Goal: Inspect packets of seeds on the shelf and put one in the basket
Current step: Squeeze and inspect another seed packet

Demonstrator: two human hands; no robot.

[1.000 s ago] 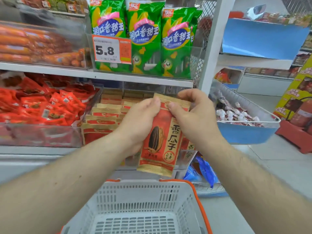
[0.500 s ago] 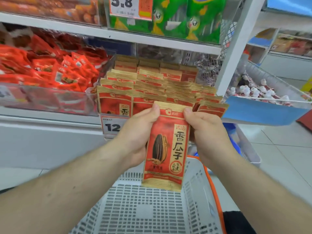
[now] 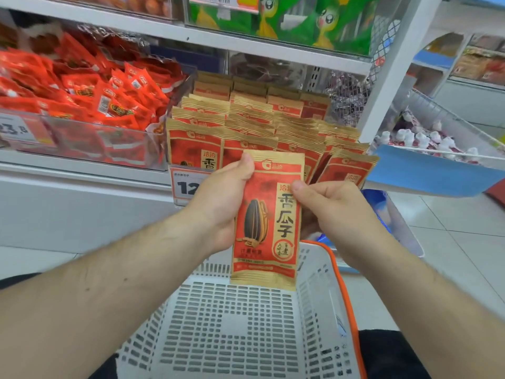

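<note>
basket [image 3: 246,332]: nearest, directly below the hands; white plastic, slotted grid floor & walls, orange rim/handle on the right side. Nothing visible inside.
progress: pkt picked off the shelf & being looked at, front face to camera. Judged approx. halfway: inspection under way, drop into basket not yet done.
seed packet [image 3: 266,220]: held upright in mid-air above the basket's far edge, in front of the shelf stock. Flat, tall rectangle; red panel w/ gold-tan crimped bands top & bottom, matte paper-like look, black sunflower-seed graphic + large characters. Lower edge hangs free, not touching the basket.
left hand [image 3: 224,201]: grips pkt's left edge, thumb on the front near the top corner, fingers wrapped behind.
right hand [image 3: 333,206]: pinches pkt's right edge, thumb tip on the front, fingers curled behind; how firmly, can't tell.
price tag [image 3: 185,184]: white card on the shelf lip, partly hidden by left hand; "12" readable.
shelf stock [image 3: 246,121]: same packets in overlapping rows, standing, tilted back; the right-hand ones lean sideways.
red sachets [image 3: 90,97]: left of the stock, glossy crinkled foil, heaped in a clear plastic bin.
green bags [image 3: 287,20]: shelf above, shiny film, cartoon print.
wire bin [image 3: 442,138]: far right, blue front, small white-topped items; too blurred to name.
</note>
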